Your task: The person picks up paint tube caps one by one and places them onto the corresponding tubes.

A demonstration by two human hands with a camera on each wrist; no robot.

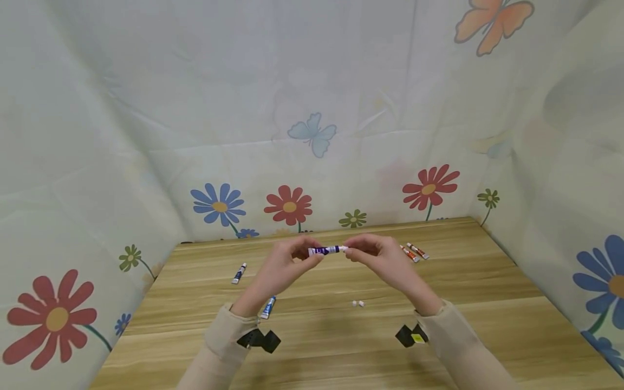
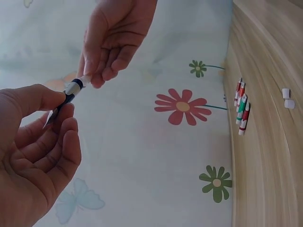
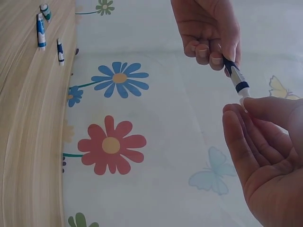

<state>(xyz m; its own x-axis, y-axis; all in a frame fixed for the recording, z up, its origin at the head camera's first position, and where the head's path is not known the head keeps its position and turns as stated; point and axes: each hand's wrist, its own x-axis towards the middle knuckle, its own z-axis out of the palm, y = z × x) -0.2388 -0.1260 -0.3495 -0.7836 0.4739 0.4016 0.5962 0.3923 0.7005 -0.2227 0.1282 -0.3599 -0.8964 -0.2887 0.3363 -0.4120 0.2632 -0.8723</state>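
Note:
Held up in front of me above the table is a small paint tube (image 1: 324,250), dark purple and white. My left hand (image 1: 288,261) pinches its flat end between thumb and fingers, the other fingers loosely curled below. At the opposite end my right hand (image 1: 387,262) pinches the white cap (image 3: 245,93) with thumb and forefinger. Both wrist views show the tube tilted in line between the two hands. The right fingertips partly hide the cap.
Two loose white caps (image 1: 358,303) lie on the wooden table (image 1: 312,346). Blue tubes (image 1: 268,307) rest at the left, and a green one (image 3: 45,13) shows there. Red and green tubes (image 2: 242,109) lie together at the right. A flowered cloth (image 1: 244,162) hangs behind.

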